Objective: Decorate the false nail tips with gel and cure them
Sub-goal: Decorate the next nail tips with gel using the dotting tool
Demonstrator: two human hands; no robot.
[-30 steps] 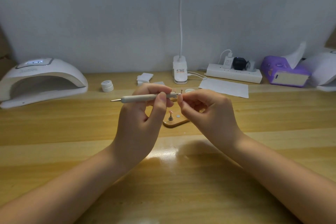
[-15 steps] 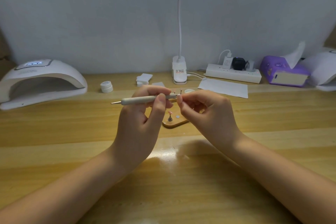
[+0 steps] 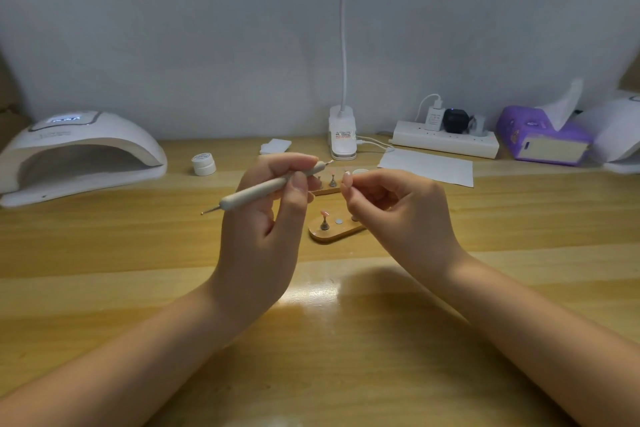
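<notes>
In left hand (image 3: 263,215), slim matte dotting tool (image 3: 266,188)

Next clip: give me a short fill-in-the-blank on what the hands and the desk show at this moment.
1. The left hand grips a dotting ____ with a metal ball at each end.
2. The right hand pinches a small nail ____ at its fingertips.
3. The white curing lamp stands at the far ____ of the desk.
4. A pink nail tip stands on the near ____ holder.

Missing words: pen; tip; left; wooden
</notes>
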